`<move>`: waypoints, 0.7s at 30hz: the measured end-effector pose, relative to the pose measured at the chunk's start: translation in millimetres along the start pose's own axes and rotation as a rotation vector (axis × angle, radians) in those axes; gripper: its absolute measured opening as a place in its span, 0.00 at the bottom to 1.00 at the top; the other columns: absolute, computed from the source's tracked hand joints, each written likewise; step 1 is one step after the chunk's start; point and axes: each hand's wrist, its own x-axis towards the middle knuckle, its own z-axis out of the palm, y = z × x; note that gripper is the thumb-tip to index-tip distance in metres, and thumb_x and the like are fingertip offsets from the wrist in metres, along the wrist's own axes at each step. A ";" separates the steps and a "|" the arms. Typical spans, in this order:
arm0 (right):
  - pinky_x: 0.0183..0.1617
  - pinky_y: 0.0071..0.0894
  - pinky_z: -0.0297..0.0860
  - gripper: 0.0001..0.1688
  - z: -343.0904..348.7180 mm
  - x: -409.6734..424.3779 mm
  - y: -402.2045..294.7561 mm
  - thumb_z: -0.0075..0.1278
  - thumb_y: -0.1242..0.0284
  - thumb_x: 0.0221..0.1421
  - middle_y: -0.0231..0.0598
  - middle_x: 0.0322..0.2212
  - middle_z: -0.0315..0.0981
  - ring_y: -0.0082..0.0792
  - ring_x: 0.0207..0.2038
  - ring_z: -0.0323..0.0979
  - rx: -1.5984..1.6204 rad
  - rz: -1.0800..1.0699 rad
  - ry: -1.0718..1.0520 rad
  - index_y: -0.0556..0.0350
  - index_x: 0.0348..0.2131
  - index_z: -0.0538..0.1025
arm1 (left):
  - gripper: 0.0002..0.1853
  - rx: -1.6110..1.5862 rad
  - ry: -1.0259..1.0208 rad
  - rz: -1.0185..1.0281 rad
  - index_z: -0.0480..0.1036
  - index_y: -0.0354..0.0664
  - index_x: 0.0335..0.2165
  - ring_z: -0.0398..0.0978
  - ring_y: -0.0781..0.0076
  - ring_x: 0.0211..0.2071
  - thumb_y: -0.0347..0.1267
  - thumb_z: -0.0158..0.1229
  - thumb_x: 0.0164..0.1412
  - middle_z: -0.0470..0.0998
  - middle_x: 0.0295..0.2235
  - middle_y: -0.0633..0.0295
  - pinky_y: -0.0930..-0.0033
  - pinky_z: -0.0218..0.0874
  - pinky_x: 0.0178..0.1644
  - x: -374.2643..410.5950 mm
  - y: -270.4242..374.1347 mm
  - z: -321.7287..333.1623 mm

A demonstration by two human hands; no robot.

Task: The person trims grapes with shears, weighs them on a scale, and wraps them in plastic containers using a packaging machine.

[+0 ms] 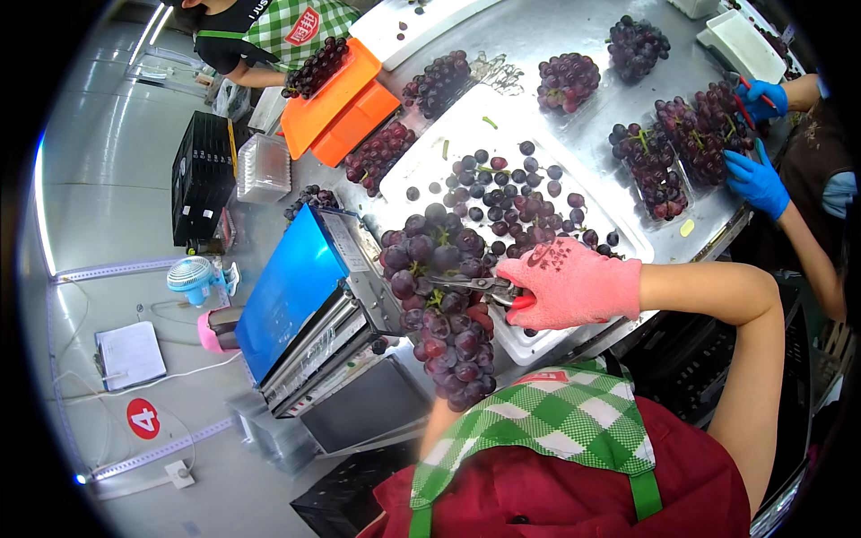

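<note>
In a pink fabric glove, my right hand (575,282) grips small fruit snips (494,289) with red handles. Their narrow metal blades reach in among the berries of a large bunch of dark red grapes (451,336). That bunch is held up in front of me by my left hand (480,315), which is mostly hidden behind it; only a bit of reddish glove shows. Below and beyond lies a white plastic tray (417,168) with many loose grapes (498,195) and a few green stem pieces (490,122).
A blue-topped wrapping machine (289,282) stands at the left, near orange crates (343,101) and clear punnets (264,168). More grape bunches (568,81) rest on the metal table (511,33). At right, a co-worker's blue-gloved hands (760,178) handle packed grapes; another person stands far left.
</note>
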 end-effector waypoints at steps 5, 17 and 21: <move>0.33 0.41 0.65 0.21 -15.5 -9.8 -1.2 0.49 0.57 0.47 0.47 0.22 0.70 0.48 0.28 0.71 0.051 0.071 -0.118 0.58 0.31 0.69 | 0.22 -0.007 -0.005 0.003 0.62 0.41 0.49 0.69 0.70 0.42 0.40 0.43 0.59 0.68 0.45 0.60 0.72 0.64 0.42 0.5 0.3 -0.5; 0.31 0.37 0.66 0.23 -29.0 -6.4 -11.8 0.49 0.56 0.49 0.46 0.19 0.68 0.47 0.25 0.70 0.231 0.122 -0.282 0.61 0.25 0.67 | 0.24 -0.017 -0.012 -0.030 0.61 0.41 0.50 0.68 0.69 0.42 0.42 0.43 0.59 0.67 0.46 0.59 0.70 0.64 0.43 -5.0 0.9 -3.7; 0.28 0.32 0.66 0.24 -38.5 0.6 -24.6 0.46 0.56 0.51 0.40 0.15 0.67 0.35 0.20 0.70 0.458 0.263 -0.463 0.61 0.22 0.66 | 0.24 -0.019 -0.022 -0.049 0.61 0.42 0.50 0.68 0.68 0.43 0.43 0.43 0.59 0.67 0.46 0.59 0.70 0.63 0.43 -5.0 0.1 -3.9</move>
